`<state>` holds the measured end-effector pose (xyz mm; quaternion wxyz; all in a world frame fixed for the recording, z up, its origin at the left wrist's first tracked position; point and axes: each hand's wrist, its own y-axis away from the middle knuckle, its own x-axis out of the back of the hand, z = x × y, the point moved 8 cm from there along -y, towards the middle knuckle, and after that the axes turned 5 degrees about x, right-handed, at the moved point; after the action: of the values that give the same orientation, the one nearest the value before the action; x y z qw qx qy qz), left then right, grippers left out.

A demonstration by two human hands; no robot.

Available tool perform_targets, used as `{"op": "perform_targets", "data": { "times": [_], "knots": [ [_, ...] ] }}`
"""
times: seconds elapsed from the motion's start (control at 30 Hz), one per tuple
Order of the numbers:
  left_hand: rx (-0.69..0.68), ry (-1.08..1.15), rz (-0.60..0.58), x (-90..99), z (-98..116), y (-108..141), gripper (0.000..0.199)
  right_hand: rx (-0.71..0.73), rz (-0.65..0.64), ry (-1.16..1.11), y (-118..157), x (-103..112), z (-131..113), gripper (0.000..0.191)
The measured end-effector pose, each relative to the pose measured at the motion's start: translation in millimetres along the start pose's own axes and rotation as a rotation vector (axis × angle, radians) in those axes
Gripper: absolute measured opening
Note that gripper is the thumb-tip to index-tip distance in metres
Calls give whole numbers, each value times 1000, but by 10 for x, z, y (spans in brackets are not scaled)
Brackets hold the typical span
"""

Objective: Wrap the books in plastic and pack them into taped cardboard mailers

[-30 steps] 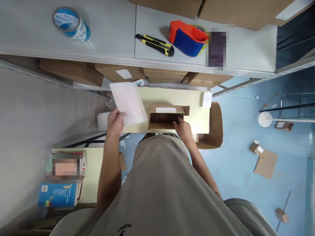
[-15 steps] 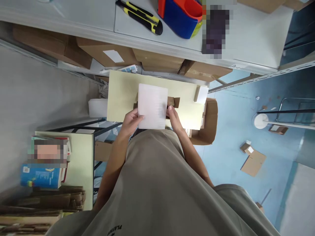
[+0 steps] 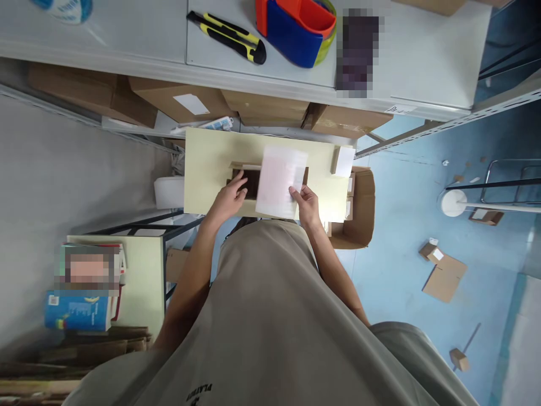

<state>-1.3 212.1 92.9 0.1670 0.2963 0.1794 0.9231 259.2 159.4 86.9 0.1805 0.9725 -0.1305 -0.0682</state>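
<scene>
A white sheet covers the right part of an open box at the near edge of the bench. The right hand pinches the sheet's right side. The left hand, fingers loosely parted, is at the box's left end; contact is unclear. A white block sits by the bench's far right corner, and a large carton stands beside the right edge.

My view is moderately bright; the white sheet smears slightly, the shelf shines softly, blocky pixels hide two patches, and wide-angle distortion stretches the edges.
</scene>
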Motion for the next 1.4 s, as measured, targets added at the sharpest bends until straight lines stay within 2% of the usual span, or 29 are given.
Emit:
{"op": "perform_targets", "data": {
  "times": [0.13,0.27,0.37,0.47,0.57,0.67,0.8,0.9,1.0,1.2,1.27,1.4],
  "knots": [
    [-109,-122,-126,-40,28,-114,86,73,81,36,2,81,-93,39],
    [-163,-155,-165,-81,-22,-248,132,293,127,267,-31,84,-544,38],
    [-215,-131,-155,-103,-51,-369,157,437,9,537,-52,-108,-836,42],
    [-254,-90,-124,-90,-54,-462,170,470,-176,853,-77,-376,-860,42],
    [-300,-43,-98,-44,-29,-474,171,462,-285,1103,-114,-572,-739,35],
    [-336,-45,-73,19,-16,-435,168,478,-342,1243,-166,-746,-622,30],
    [-368,-73,-66,82,-23,-412,166,489,-419,1263,-268,-987,-490,28],
    [-365,-88,-87,104,-51,-428,162,475,-483,1233,-334,-1077,-401,28],
    [-330,-120,-94,129,-102,-413,154,472,-453,1231,-342,-961,-394,32],
    [-210,-296,19,243,-164,-170,145,565,-171,1236,-167,-407,-577,31],
    [-175,-347,48,275,-168,-58,142,542,-144,1206,-113,-278,-537,33],
    [-72,-342,73,333,-251,102,134,433,-185,1128,-48,-167,-326,54]
  ]
}}
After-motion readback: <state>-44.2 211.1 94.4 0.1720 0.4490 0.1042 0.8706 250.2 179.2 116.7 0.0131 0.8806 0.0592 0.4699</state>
